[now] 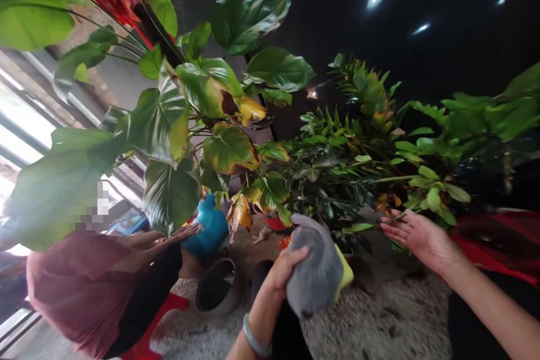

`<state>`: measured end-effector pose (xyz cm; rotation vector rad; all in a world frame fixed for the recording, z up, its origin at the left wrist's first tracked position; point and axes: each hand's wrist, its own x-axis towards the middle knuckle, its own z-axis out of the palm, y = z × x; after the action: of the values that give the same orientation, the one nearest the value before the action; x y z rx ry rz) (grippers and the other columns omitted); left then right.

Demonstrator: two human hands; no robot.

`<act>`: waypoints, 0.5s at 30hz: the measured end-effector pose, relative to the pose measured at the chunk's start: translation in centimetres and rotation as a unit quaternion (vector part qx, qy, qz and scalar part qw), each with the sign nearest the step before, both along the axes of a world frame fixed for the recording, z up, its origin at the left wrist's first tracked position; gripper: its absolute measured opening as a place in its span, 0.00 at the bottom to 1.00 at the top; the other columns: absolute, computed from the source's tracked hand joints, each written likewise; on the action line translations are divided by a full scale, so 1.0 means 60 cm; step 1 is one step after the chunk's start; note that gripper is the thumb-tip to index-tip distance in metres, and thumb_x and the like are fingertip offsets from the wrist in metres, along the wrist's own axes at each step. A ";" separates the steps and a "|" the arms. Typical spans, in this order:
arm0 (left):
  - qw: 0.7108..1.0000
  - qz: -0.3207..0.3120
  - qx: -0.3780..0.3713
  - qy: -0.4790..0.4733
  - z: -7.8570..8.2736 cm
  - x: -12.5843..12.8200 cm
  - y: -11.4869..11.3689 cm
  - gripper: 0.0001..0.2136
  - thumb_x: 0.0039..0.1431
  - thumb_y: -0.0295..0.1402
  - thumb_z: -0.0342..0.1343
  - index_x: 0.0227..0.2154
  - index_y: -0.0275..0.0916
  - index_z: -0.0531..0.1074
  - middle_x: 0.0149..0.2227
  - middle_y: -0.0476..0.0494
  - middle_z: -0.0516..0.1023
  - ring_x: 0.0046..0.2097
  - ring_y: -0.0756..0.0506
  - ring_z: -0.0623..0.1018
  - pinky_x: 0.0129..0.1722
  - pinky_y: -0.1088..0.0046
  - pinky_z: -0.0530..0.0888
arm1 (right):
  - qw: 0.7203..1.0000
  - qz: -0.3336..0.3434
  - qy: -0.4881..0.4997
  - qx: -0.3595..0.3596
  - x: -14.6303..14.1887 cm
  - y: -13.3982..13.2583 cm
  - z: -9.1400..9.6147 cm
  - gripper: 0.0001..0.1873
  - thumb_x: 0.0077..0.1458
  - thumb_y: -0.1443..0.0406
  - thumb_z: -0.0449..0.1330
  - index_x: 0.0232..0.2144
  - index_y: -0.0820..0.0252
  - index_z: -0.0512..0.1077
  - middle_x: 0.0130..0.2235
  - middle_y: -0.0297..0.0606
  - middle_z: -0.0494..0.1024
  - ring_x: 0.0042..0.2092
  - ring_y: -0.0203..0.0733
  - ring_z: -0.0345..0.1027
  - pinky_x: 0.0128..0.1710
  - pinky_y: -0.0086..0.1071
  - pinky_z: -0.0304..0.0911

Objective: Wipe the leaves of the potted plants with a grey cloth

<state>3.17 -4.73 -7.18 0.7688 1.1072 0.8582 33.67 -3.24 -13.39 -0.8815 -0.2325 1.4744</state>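
My left hand (283, 273) is closed around a grey and yellow cloth (316, 270), its thumb lying across the grey side. A pale bangle circles that wrist. To the right, my right hand (422, 236) reaches palm up with fingers stretched at the lower edge of a leafy green plant (426, 180). Its fingertips meet a thin stem or leaf there; a firm hold cannot be made out. Between and above my hands grows a mass of darker foliage (324, 163).
Large heart-shaped leaves (230, 149), some yellow and brown, hang at left. Behind them a person in a dusty-red shirt (84, 287) sits on a red stool (154, 326), hands near a blue pot (208, 228). A round dark-mouthed container (217, 287) stands on the rough floor (379, 320).
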 end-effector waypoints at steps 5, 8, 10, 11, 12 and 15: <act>0.995 0.039 0.088 -0.026 0.083 -0.024 -0.007 0.20 0.38 0.36 0.70 0.37 0.31 0.78 0.32 0.38 0.83 0.32 0.42 0.81 0.36 0.68 0.77 | 1.000 0.005 0.008 -0.026 0.005 -0.001 0.005 0.09 0.53 0.67 0.52 0.31 0.55 0.72 0.29 0.45 0.82 0.31 0.47 0.78 0.32 0.37 0.74; 0.971 0.179 0.151 -0.057 0.142 -0.024 0.046 0.19 0.45 0.34 0.66 0.41 0.33 0.76 0.34 0.40 0.83 0.35 0.42 0.81 0.37 0.68 0.78 | 1.000 0.011 0.005 -0.028 0.002 0.001 0.007 0.09 0.52 0.68 0.52 0.31 0.55 0.72 0.30 0.47 0.82 0.33 0.47 0.78 0.33 0.37 0.74; 0.963 0.227 0.137 -0.052 0.139 -0.015 0.077 0.18 0.49 0.32 0.63 0.43 0.32 0.75 0.33 0.41 0.83 0.36 0.42 0.82 0.39 0.67 0.78 | 1.000 0.021 0.001 -0.020 -0.003 0.002 0.007 0.08 0.52 0.68 0.52 0.31 0.55 0.72 0.30 0.47 0.82 0.34 0.48 0.79 0.34 0.37 0.74; 0.966 0.230 0.114 -0.037 0.123 -0.010 0.087 0.18 0.49 0.32 0.63 0.44 0.31 0.74 0.32 0.41 0.83 0.36 0.41 0.82 0.40 0.66 0.78 | 1.000 0.024 0.001 -0.017 -0.006 0.002 0.007 0.08 0.53 0.67 0.52 0.31 0.55 0.72 0.31 0.47 0.82 0.34 0.48 0.79 0.34 0.38 0.74; 0.972 0.218 0.083 -0.021 0.099 -0.004 0.090 0.19 0.49 0.31 0.63 0.45 0.30 0.74 0.32 0.40 0.83 0.37 0.40 0.82 0.42 0.64 0.78 | 1.000 0.024 0.000 -0.014 -0.008 0.002 0.006 0.08 0.53 0.67 0.52 0.31 0.54 0.72 0.31 0.46 0.82 0.35 0.48 0.79 0.34 0.38 0.74; 0.996 0.092 0.005 -0.016 0.015 0.002 0.064 0.25 0.46 0.32 0.66 0.48 0.28 0.73 0.39 0.33 0.83 0.45 0.35 0.80 0.51 0.58 0.74 | 1.000 0.022 -0.010 -0.008 -0.011 0.002 0.002 0.08 0.53 0.67 0.53 0.33 0.54 0.72 0.30 0.45 0.83 0.34 0.48 0.79 0.34 0.38 0.74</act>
<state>3.26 -0.88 -6.26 0.6659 1.1585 1.0286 33.00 -3.13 -13.28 -0.9091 -0.2573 1.5094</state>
